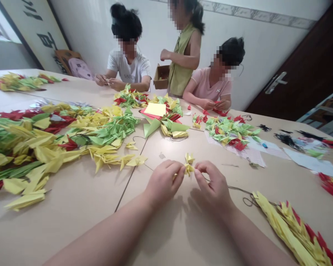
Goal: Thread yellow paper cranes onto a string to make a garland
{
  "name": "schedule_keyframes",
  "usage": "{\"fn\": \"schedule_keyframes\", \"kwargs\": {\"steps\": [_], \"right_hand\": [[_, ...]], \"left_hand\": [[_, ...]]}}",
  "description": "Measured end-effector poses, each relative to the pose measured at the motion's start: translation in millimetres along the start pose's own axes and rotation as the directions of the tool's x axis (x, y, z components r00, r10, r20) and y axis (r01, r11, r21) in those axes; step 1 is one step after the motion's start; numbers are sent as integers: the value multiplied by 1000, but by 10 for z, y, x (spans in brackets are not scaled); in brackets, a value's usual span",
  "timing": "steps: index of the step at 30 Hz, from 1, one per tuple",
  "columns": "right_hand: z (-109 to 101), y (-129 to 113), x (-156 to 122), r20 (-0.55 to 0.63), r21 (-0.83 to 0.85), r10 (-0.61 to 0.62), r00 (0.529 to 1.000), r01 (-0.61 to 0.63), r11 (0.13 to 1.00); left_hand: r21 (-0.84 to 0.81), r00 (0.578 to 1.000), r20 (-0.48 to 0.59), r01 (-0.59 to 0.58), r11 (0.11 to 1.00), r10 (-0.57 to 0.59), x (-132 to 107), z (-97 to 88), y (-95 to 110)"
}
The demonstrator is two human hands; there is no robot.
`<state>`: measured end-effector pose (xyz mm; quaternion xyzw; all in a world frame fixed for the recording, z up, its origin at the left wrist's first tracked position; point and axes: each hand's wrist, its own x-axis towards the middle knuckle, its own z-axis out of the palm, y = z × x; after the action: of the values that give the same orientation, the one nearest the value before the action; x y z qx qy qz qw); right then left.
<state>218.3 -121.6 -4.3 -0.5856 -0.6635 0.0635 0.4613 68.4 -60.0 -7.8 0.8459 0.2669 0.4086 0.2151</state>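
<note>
Pinching a yellow fold point(189, 165) from both sides to hold it off the table point(80, 207), left hand point(163, 183) and right hand point(214, 187) curl shut on it, thread point(238, 190) trailing toward 4 o'clock.

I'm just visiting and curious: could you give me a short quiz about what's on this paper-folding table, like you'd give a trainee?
1. True or false: the left hand and the right hand both pinch the yellow folded paper piece.
2. The strung row of folded pieces lying near the right hand is: A) blue and white, B) yellow and red, C) all green.
3. How many other people are at the far side of the table?
Key: 1 true; 2 B; 3 three.
</note>
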Motion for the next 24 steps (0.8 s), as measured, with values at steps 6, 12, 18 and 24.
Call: {"fn": "schedule_keyframes", "kwargs": {"steps": [6,12,18,24], "right_hand": [[38,12,2,149,130,67,987,-86,988],[37,24,-12,163,256,95,982,-135,957],[48,67,4,228,248,37,973,-95,964],[44,66,16,228,336,98,969,-173,926]], "left_hand": [[-108,989,68,135,985,-129,17,-66,3],[-45,981,58,190,981,-188,10,-68,15],[-229,962,189,239,943,-198,19,-90,9],[-496,883,306,467,732,-356,60,-94,-54]]}}
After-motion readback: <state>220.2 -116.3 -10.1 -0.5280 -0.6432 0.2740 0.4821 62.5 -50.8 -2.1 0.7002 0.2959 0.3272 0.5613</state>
